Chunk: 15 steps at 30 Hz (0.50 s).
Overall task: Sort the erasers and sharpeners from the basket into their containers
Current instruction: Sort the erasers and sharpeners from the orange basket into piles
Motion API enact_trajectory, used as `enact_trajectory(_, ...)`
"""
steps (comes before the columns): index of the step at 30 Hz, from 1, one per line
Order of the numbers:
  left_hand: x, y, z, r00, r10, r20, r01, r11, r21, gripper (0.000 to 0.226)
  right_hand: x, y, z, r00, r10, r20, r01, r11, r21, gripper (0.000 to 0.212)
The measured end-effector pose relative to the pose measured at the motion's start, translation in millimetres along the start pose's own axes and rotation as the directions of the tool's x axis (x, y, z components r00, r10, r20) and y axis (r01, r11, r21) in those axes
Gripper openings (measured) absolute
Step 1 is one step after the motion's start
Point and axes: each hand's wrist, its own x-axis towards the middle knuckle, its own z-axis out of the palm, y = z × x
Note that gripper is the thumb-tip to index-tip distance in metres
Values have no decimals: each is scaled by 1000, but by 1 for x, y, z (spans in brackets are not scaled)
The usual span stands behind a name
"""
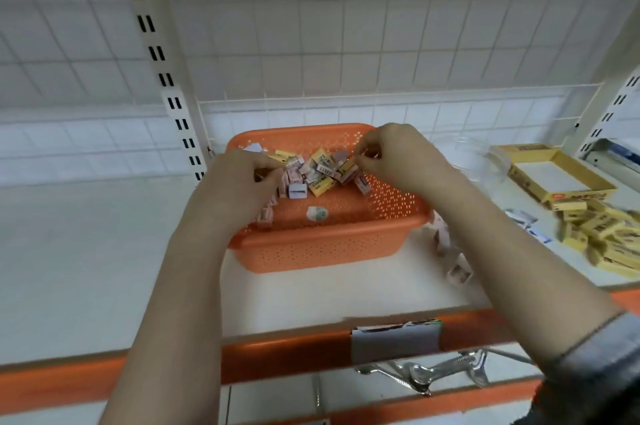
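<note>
Both hands are inside the orange basket (329, 251), which stands on the white shelf (86, 251). The left hand (242, 182) has its fingers curled down into the pile of small boxed pieces (322, 168) at the left side; I cannot tell if it has hold of one. The right hand (394, 154) pinches with thumb and fingertips at a yellow packet (348, 166) on top of the heap, though what exactly is between them is blurred.

These pieces look light and stiff (small cardboard-wrapped blocks), so I judge they will not crush, but the smooth wrapping may slip; best to take one by its two long sides. To the right wait a clear container (481, 161) and a yellow cardboard tray (554, 178), with yellow boxes (602, 234) lying loose near it.
</note>
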Motion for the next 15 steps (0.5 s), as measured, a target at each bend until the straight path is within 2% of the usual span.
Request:
enact_trajectory(3, 0, -1, 2, 1000, -16, 3, 16, 1000, 7, 22, 45, -4, 17, 977, -106, 187, 132, 982, -133, 15)
enact_trajectory(6, -2, -1, 2, 1000, -17, 3, 17, 1000, 8, 22, 71, -10, 35, 955, -108, 277, 190, 938, -290, 9)
enact_trajectory(11, -8, -8, -3, 999, -22, -46, 22, 1000, 17, 21, 81, -10, 53, 940, -81, 333, 221, 885, -410, 39)
enact_trajectory(15, -10, -10, -4, 998, -34, -62, 35, 999, 12, 20, 79, -11, 58, 945, -77, 319, 228, 853, -470, 34)
